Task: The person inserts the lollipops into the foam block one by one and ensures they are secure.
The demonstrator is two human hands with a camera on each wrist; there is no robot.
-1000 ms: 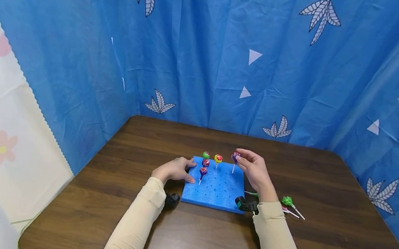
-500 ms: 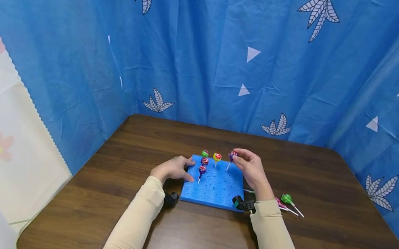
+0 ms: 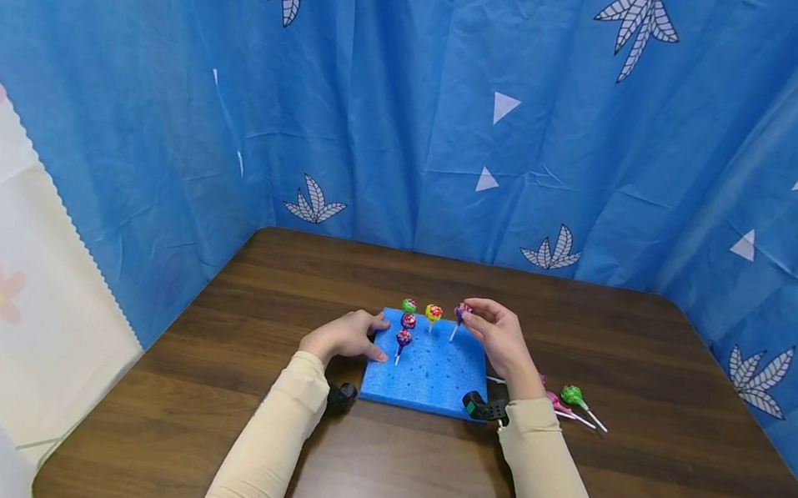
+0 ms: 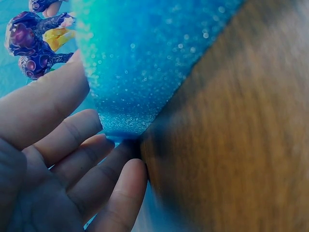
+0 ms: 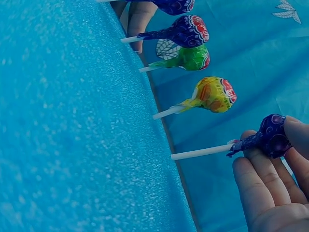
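A blue foam board point(image 3: 427, 383) lies on the table with several lollipops standing in it. My right hand point(image 3: 503, 343) pinches the wrapped head of a purple lollipop point(image 5: 273, 137); its white stick tip is right at the foam near the far edge. To its left stand a yellow lollipop point(image 5: 215, 95), a green lollipop point(image 5: 195, 58) and two purple ones, the nearer purple lollipop point(image 3: 404, 338) closest to me. At the board's left edge rests my left hand point(image 3: 345, 336), its fingers fairly straight along the side and its thumb over the top.
Right of the board, partly behind my right forearm, lie loose lollipops, among them a green lollipop point(image 3: 571, 395) and a pink lollipop point(image 3: 555, 402). Black straps sit on both wrists. A blue curtain point(image 3: 401, 115) hangs behind the brown table point(image 3: 399, 476).
My right hand has moved slightly left with the purple lollipop, toward the yellow one, and its stick now leans. My left hand stays at the board's edge. The head view shifts slightly.
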